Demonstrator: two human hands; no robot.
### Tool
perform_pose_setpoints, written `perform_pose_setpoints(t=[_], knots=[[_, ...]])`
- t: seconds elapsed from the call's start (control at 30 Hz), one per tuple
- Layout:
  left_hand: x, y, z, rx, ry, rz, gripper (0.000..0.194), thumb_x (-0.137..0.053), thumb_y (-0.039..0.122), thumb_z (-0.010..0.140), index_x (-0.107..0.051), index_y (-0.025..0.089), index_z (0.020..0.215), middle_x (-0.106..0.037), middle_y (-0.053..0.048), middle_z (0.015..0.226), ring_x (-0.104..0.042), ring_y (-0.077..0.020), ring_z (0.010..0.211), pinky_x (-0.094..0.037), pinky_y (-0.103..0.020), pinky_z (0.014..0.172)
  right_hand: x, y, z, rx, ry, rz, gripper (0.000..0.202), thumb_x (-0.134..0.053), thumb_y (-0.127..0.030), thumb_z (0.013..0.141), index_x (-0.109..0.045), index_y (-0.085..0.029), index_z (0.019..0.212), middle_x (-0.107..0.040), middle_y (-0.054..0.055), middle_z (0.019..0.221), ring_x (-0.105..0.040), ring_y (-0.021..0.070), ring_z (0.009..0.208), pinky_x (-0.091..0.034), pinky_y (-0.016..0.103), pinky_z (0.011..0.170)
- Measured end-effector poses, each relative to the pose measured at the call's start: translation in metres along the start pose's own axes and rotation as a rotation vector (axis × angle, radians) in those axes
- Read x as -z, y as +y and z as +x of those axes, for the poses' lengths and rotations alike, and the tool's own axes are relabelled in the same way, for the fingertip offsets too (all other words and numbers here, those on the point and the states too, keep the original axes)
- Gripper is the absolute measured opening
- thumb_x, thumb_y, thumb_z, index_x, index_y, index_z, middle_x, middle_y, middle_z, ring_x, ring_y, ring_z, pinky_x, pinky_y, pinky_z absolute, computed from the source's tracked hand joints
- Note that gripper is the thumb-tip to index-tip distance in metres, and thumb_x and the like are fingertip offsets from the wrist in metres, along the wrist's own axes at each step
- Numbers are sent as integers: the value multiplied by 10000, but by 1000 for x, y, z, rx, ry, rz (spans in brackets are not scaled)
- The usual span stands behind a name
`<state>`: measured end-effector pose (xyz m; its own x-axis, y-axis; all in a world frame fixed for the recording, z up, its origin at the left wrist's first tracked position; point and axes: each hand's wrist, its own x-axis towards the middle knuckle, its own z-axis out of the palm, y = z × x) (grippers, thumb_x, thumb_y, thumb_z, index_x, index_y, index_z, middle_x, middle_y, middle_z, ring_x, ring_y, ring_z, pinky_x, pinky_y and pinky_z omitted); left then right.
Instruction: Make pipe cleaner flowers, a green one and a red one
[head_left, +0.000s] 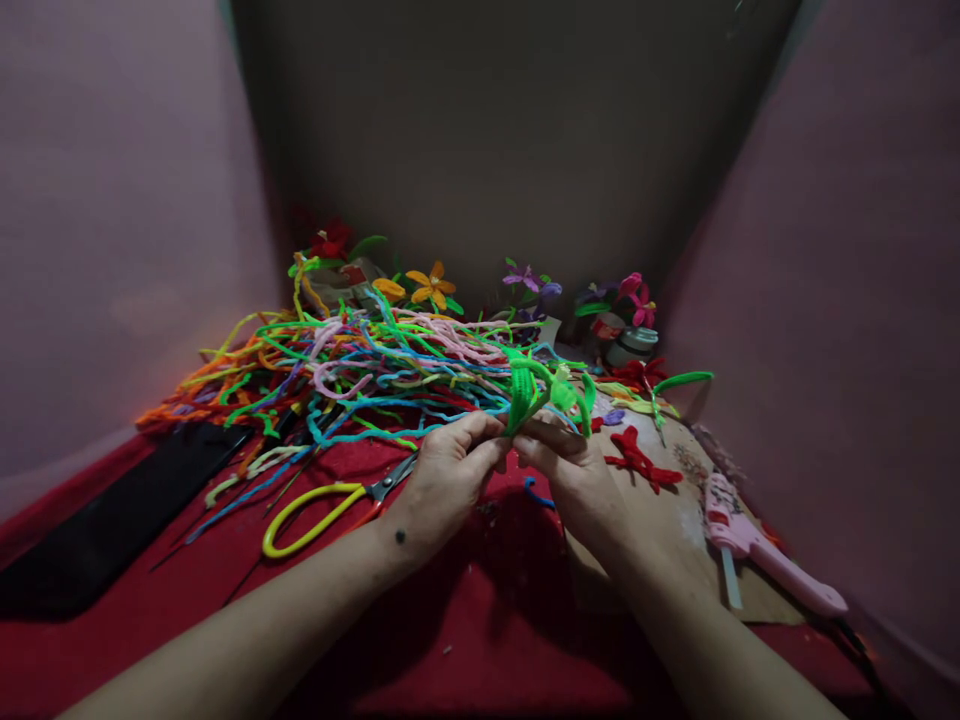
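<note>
A bright green pipe-cleaner piece [523, 392] with curved leaf-like loops stands up between my two hands, above the red cloth. My left hand [459, 470] pinches its lower end between thumb and fingers. On the other side, my right hand [564, 470] is closed on the same piece, its thumb close to the left one. Yellow-handled scissors [315, 518] lie beside my left wrist. To the right of my right hand, a red pipe-cleaner shape [641, 462] rests on a brown board [660, 530].
Behind my hands spreads a heap of multicoloured pipe cleaners [420, 365]. Orange [431, 286], purple and pink flowers stand at the back. A pink glue gun [780, 565] lies on the right, a black flat case [112, 530] on the left. Pink cloth hangs at both sides.
</note>
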<state>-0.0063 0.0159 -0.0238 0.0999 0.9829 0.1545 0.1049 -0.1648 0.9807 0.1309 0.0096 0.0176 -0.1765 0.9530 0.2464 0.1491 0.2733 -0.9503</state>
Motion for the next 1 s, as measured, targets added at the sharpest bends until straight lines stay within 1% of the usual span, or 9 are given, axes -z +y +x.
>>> perform_pose_setpoints(t=[0.1, 0.23, 0.43, 0.53, 0.7, 0.77, 0.87, 0.93, 1.0], knots=[[0, 2, -1, 58, -27, -102, 101, -523, 240, 753, -563, 151, 727, -434, 55, 557, -337, -57, 457, -271, -194, 440, -1, 29, 7, 57, -5, 81, 119, -556, -193, 705, -587, -211, 591, -570, -2, 659, -518, 168, 695, -452, 312, 714], [-1, 5, -2, 100, -47, -218, 88, -561, 227, 732, -578, 141, 738, -402, 70, 524, -296, -36, 413, -218, -186, 404, -2, 55, 15, 40, -45, 206, 67, -618, -270, 705, -621, -203, 710, -593, 8, 735, -505, 165, 715, -434, 312, 714], [3, 3, 1, 121, -137, -369, 98, -603, 216, 724, -572, 128, 693, -447, 59, 532, -321, -23, 410, -241, -172, 401, 1, 60, 19, 33, -129, 407, 120, -694, -249, 666, -591, -191, 684, -564, -26, 710, -486, 128, 670, -421, 278, 672], [5, -1, 2, 185, -189, -470, 147, -623, 214, 715, -535, 134, 628, -446, 59, 481, -308, -20, 376, -225, -159, 370, 3, 60, 19, 24, -171, 470, 99, -705, -205, 669, -610, -193, 696, -574, -37, 708, -513, 113, 659, -431, 266, 680], [9, -6, 4, 314, -362, -596, 185, -638, 203, 677, -518, 127, 560, -455, 44, 433, -280, -12, 321, -222, -141, 309, 7, 59, 20, -32, -397, 473, 146, -687, -301, 688, -689, -194, 787, -668, 35, 881, -607, 186, 828, -468, 335, 756], [13, -7, 5, 363, -443, -594, 169, -648, 204, 657, -541, 119, 558, -460, 40, 424, -282, -13, 310, -239, -136, 291, 8, 57, 19, -19, -363, 381, 194, -703, -340, 656, -699, -191, 781, -683, 55, 874, -618, 212, 844, -482, 350, 741], [18, -8, 8, 448, -534, -599, 138, -666, 179, 623, -548, 126, 576, -485, 36, 432, -275, -13, 308, -246, -125, 274, 7, 53, 16, 25, -199, 231, 247, -729, -347, 605, -703, -197, 799, -694, 60, 840, -625, 230, 841, -493, 355, 717], [20, -7, 9, 476, -547, -601, 135, -671, 156, 609, -541, 130, 582, -515, 28, 461, -277, -11, 311, -246, -122, 269, 4, 50, 12, 39, -117, 189, 227, -715, -338, 616, -703, -207, 802, -696, 52, 809, -628, 232, 828, -497, 355, 701], [20, -5, 10, 473, -541, -571, 143, -666, 176, 627, -546, 123, 568, -487, 36, 434, -289, -13, 299, -252, -125, 266, 1, 48, 8, 49, -52, 161, 171, -677, -329, 654, -702, -218, 781, -694, 40, 764, -634, 229, 802, -500, 350, 682]])
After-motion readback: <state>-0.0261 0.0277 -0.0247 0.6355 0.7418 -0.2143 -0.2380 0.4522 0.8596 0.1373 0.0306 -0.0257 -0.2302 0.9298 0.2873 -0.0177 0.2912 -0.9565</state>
